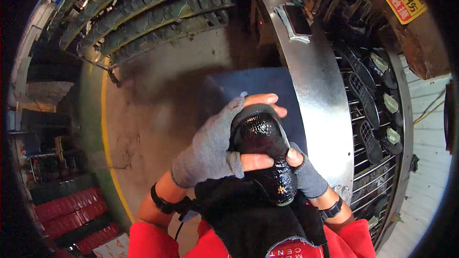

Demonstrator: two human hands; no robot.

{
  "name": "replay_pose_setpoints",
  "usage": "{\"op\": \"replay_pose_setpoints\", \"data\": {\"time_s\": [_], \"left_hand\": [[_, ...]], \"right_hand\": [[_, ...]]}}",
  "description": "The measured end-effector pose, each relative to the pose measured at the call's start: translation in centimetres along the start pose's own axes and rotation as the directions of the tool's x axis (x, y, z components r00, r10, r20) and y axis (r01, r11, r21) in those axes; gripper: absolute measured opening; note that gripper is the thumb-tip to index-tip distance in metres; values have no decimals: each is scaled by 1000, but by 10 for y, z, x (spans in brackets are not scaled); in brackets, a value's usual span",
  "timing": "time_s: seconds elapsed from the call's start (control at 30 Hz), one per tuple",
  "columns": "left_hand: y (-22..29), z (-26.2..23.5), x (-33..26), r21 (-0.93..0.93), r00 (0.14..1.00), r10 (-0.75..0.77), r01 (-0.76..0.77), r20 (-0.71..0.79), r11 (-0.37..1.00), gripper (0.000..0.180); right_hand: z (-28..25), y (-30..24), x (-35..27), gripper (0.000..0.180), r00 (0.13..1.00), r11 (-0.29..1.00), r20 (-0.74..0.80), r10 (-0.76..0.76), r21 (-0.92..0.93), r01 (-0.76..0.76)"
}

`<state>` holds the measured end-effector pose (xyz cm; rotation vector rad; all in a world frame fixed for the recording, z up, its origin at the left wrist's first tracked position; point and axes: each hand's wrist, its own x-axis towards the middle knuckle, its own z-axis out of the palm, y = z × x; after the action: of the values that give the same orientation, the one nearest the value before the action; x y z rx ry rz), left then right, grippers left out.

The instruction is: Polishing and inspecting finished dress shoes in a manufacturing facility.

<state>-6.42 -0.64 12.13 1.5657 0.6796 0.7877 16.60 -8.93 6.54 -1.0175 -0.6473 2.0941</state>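
A left hand (210,148) in a grey fingerless glove is closing around a glossy black shoe upper (265,155), fingers wrapping over its top edge and thumb pressing across its middle; a right hand (306,174), gloved the same way, is gripping the piece from the opposite side, thumb resting on its surface; the upper is being held upright between both hands, just above a black cloth (248,220) lying over the person's lap; beyond the hands a curved metal ledge (318,110) is running past; behind it black soles (366,98) are sitting on a wire rack (377,162); a yellow floor line (106,129) is curving away at left
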Motion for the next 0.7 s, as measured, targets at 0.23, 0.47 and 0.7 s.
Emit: {"op": "replay_pose_setpoints", "data": {"time_s": [0.23,0.47,0.7], "left_hand": [[5,4,-17,-335,985,81,-130,-155,933,92],[-10,1,-24,-310,876,218,-371,-430,875,107],[-37,-6,-4,-444,963,165,-54,215,894,97]], "right_hand": [[-10,-30,18,63,969,959,224,-103,-235,157],[-44,-10,-36,61,972,933,141,186,286,-220],[-63,-115,-32,51,915,811,-196,-353,-552,195]]}}
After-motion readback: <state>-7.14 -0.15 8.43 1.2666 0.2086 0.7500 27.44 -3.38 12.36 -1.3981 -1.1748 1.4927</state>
